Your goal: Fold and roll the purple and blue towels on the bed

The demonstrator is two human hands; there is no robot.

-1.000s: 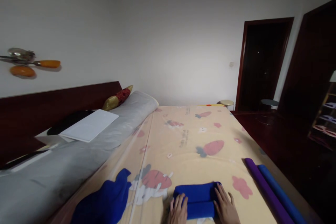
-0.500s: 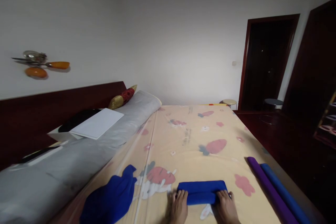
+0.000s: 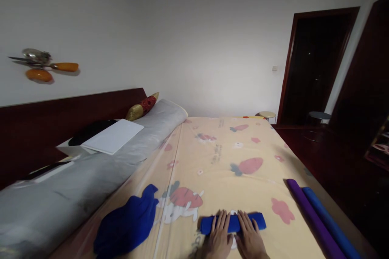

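A blue cloth (image 3: 234, 224), folded into a narrow strip, lies across the near part of the bed. My left hand (image 3: 219, 232) rests flat on its left half, fingers stretched forward over it. Beside it, my right hand (image 3: 249, 234) lies on the right half, fingers also extended. The cloth's two ends stick out past my hands. To the left, a crumpled blue cloth (image 3: 127, 222) lies loose on the bed.
A patterned bed sheet (image 3: 221, 182) covers the bed. Purple (image 3: 313, 218) and blue rolls (image 3: 330, 222) lie along the right edge. On the left, a grey rolled bundle (image 3: 100, 182) carries a white board (image 3: 114, 136). Stools (image 3: 267, 115) stand beyond the far end.
The blue cloth has gone from a wider shape with a partial fold to a narrower strip. My hands moved from its two ends inward and now lie flat on top. The view shifted slightly.
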